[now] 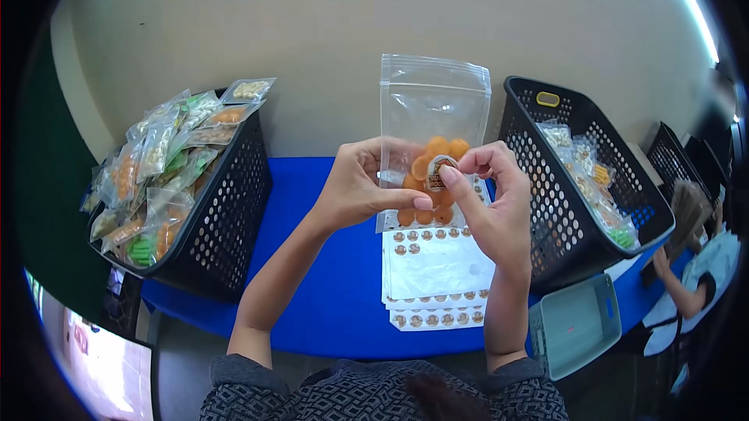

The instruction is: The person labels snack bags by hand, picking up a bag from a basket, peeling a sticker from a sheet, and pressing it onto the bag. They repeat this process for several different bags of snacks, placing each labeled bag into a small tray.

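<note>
Sticker sheets [437, 277] lie nearest on the blue tabletop [328, 296]. Above them the left hand [363, 187] pinches a clear pouch [433, 132] of orange pieces in a closed grip, while the right hand [491, 202] presses a round sticker [438, 171] onto it. Black baskets [226, 218] of filled packets flank them.

A clear bag [434, 120] with a zip top is held up straight above the blue tabletop, between the 2 baskets. Its top half is empty. Orange round snacks [437, 148] sit in the lower half. A small round sticker [438, 171] with a brown picture sits on the front of the bag, over the snacks.
</note>
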